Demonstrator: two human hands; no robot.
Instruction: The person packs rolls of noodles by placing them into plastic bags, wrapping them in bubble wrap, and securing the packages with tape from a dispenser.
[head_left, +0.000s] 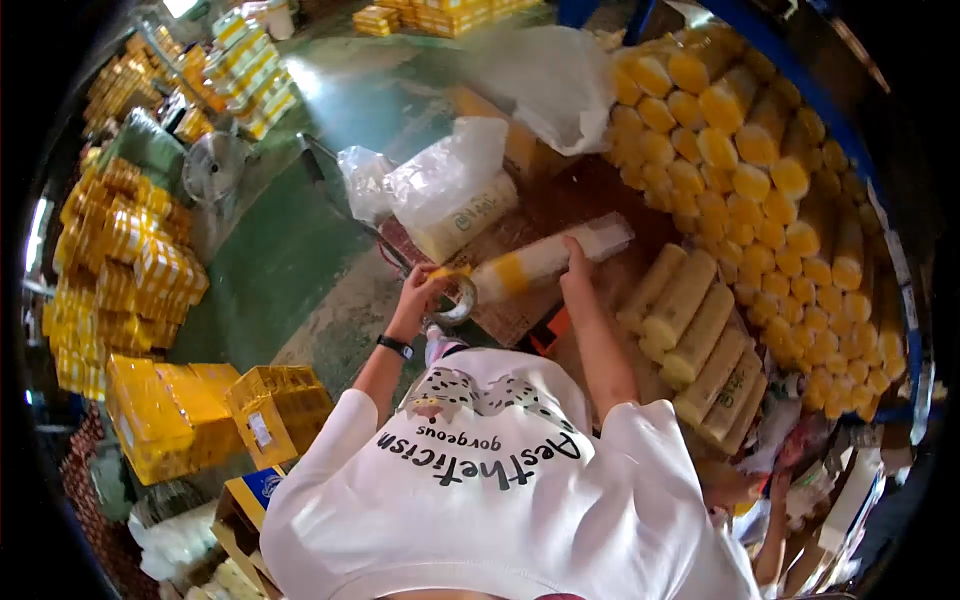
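Observation:
My left hand (417,297), with a dark watch on its wrist, is closed on a roll of tape (459,300). The tape roll is at the left end of a long white plastic-wrapped bundle (556,256). A yellow tape band (511,271) crosses this bundle near its left part. My right hand (577,266) grips the bundle toward its right end, thumb on top and the other fingers mostly hidden. Just beyond lies a shorter roll (470,218) with green print, partly covered by clear plastic wrap (450,160).
Several pale rolls (690,320) lie side by side on my right. A tall stack of yellow-ended rolls (755,180) rises behind them. Yellow-taped cartons (165,415) stand on the left, with more piles (130,260) beyond. Another person's arm (773,530) shows at lower right.

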